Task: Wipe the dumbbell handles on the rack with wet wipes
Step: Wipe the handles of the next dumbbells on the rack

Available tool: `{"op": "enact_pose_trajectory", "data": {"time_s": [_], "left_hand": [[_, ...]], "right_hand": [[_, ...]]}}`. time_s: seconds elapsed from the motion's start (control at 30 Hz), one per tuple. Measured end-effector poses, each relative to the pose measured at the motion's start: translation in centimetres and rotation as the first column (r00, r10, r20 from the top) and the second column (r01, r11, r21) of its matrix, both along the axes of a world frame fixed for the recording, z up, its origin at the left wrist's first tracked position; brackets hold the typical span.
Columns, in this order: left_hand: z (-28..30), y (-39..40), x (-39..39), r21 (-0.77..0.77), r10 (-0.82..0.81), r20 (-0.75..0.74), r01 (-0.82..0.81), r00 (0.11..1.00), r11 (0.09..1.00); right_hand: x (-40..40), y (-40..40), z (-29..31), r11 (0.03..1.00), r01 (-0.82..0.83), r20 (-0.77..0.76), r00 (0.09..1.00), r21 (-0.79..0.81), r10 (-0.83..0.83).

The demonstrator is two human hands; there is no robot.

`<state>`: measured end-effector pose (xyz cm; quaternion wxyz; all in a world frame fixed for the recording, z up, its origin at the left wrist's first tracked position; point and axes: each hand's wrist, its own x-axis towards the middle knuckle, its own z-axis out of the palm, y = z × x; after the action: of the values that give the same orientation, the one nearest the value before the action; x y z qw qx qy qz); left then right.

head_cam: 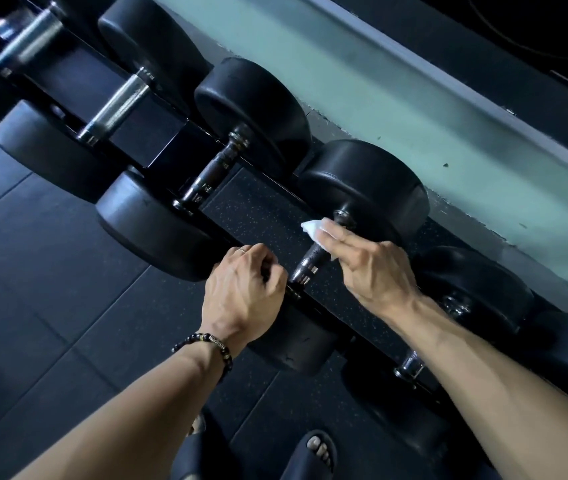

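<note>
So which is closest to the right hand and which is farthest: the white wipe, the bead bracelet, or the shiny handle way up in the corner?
1. White wipe, under the right hand.
2. Bead bracelet, left wrist.
3. Shiny handle, far top-left.

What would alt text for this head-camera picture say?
A person's right hand presses a white wet wipe onto a dumbbell handle on a rack, while the left hand, fingers curled, rests by that handle's near end.
</note>
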<state>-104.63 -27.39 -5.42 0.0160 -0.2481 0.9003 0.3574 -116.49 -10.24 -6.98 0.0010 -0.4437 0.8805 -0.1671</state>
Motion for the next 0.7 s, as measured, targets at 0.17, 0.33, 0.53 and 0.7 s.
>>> {"op": "enact_pose_trajectory", "data": {"time_s": [0.17,0.33,0.53,0.7], "left_hand": [[0.0,0.0,0.0,-0.011,0.006,-0.006,-0.006,1.0,1.0],[0.1,0.0,0.1,0.015,-0.007,-0.001,0.007,1.0,1.0],[0.1,-0.1,0.0,0.001,-0.003,-0.001,0.003,1.0,1.0],[0.0,-0.1,-0.1,0.008,-0.012,0.004,0.012,1.0,1.0]], "right_hand": [[2.5,0.2,-0.7,0.955,-0.286,-0.05,0.956,0.082,0.29],[0.1,0.4,-0.8,0.994,0.11,-0.057,0.992,-0.016,-0.11],[1.8,0.4,-1.4,0.968,-0.248,-0.085,0.964,0.042,0.251],[0.7,0.0,-1.1,0.997,0.049,-0.071,0.996,0.063,-0.045]]}}
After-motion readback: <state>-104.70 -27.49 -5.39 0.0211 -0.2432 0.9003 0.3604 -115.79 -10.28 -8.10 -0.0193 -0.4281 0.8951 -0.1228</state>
